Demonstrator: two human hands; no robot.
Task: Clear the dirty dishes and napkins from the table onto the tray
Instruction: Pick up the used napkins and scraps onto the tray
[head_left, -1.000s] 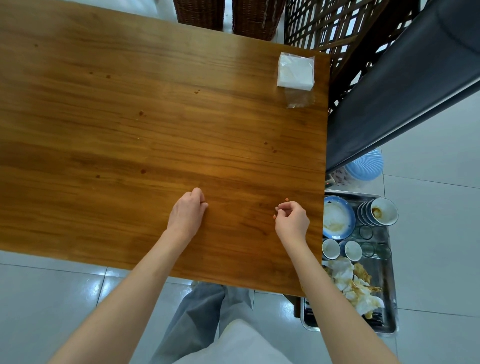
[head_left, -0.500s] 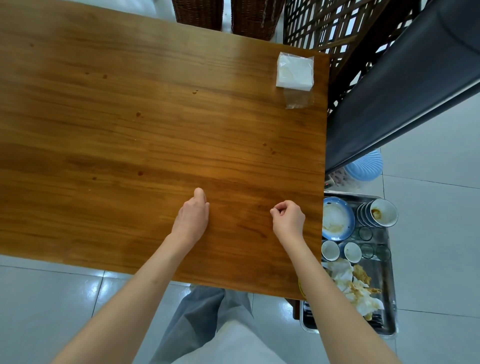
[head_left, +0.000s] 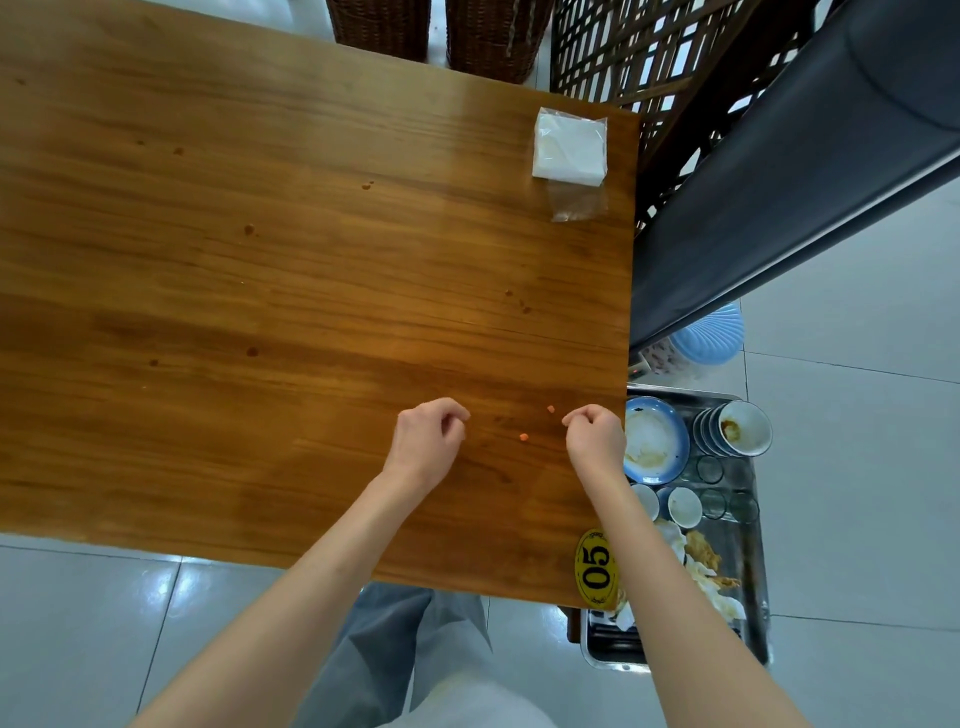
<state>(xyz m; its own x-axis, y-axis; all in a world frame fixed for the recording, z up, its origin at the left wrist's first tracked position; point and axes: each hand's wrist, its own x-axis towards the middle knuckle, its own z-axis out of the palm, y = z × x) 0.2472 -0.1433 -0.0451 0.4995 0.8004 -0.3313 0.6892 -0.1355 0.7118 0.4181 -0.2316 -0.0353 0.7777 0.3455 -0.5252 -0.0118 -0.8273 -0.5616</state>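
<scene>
Left hand (head_left: 426, 447) and right hand (head_left: 595, 439) lower centre on table (head_left: 260, 260), fingers curled, grips unclear, orange crumbs (head_left: 524, 437) between, loaded tray (head_left: 748, 545) lower right.

On my feed I see a clear plastic packet of white napkins (head_left: 570, 150) lying near the far right corner. A yellow oval sticker reading 05 (head_left: 596, 569) marks the near right corner. Beyond the far edge stand two dark wicker baskets (head_left: 436, 31), with a dark wooden lattice (head_left: 649, 57) to their right. A pale blue ribbed fan (head_left: 711, 338) sits on the white tiled floor (head_left: 857, 322).
</scene>
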